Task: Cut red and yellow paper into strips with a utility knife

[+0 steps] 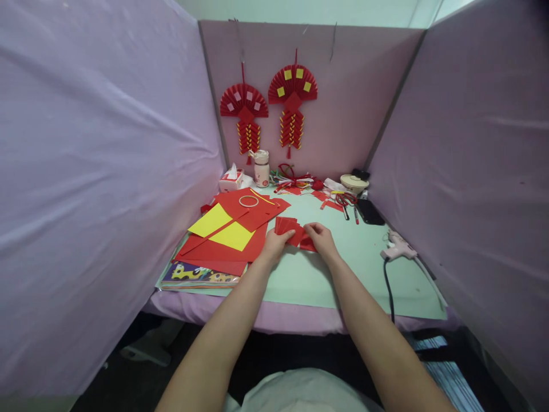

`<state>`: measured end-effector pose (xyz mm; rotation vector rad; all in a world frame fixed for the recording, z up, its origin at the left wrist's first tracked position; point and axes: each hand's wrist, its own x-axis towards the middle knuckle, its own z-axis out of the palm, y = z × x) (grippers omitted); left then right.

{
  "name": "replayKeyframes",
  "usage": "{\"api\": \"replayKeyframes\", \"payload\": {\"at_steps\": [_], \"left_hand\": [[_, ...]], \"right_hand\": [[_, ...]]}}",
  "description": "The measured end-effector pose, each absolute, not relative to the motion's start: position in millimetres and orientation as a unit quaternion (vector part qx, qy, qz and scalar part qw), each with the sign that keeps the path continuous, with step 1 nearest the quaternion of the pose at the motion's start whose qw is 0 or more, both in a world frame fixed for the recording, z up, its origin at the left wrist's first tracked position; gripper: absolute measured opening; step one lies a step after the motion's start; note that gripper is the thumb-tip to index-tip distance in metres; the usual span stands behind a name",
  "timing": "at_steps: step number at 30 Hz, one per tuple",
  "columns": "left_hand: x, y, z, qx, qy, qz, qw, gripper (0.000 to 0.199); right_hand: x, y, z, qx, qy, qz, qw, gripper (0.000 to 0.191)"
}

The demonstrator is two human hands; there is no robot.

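Over the middle of the pale green table, my left hand [277,243] is closed around a fanned bunch of small red paper pieces [289,228], its thumb lying across them. My right hand [319,237] pinches the edge of a red paper piece [307,242] at the right side of the bunch. Part of that piece hangs below the fingers, close to the tabletop. To the left of my hands lie large sheets of red paper [227,200] and yellow paper [234,233], with a thin ring [249,201] on top.
A glue gun [398,247] with a dark cord lies at the right, near a black phone [369,212] and scissors [345,198]. Along the back stand a tissue box [231,181], a bottle [261,169] and a pale bowl [354,183]. Red paper fan decorations [293,86] hang on the back panel.
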<state>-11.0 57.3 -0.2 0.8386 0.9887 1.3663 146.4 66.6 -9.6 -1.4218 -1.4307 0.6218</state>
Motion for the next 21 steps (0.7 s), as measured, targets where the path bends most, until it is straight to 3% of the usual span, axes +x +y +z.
{"api": "replayKeyframes", "payload": {"at_steps": [8, 16, 21], "left_hand": [[-14.7, 61.1, 1.6, 0.334, 0.441, 0.599, 0.578, 0.031], [-18.2, 62.4, 5.1, 0.299, 0.437, 0.635, 0.562, 0.023], [-19.7, 63.8, 3.1, 0.298, 0.428, 0.637, 0.568, 0.028]], "right_hand": [[171.5, 78.1, -21.5, -0.622, -0.530, 0.228, 0.530, 0.019], [177.3, 86.9, -28.4, -0.585, -0.516, 0.298, 0.551, 0.041], [184.1, 82.3, -24.0, -0.623, -0.512, 0.277, 0.522, 0.026]]}}
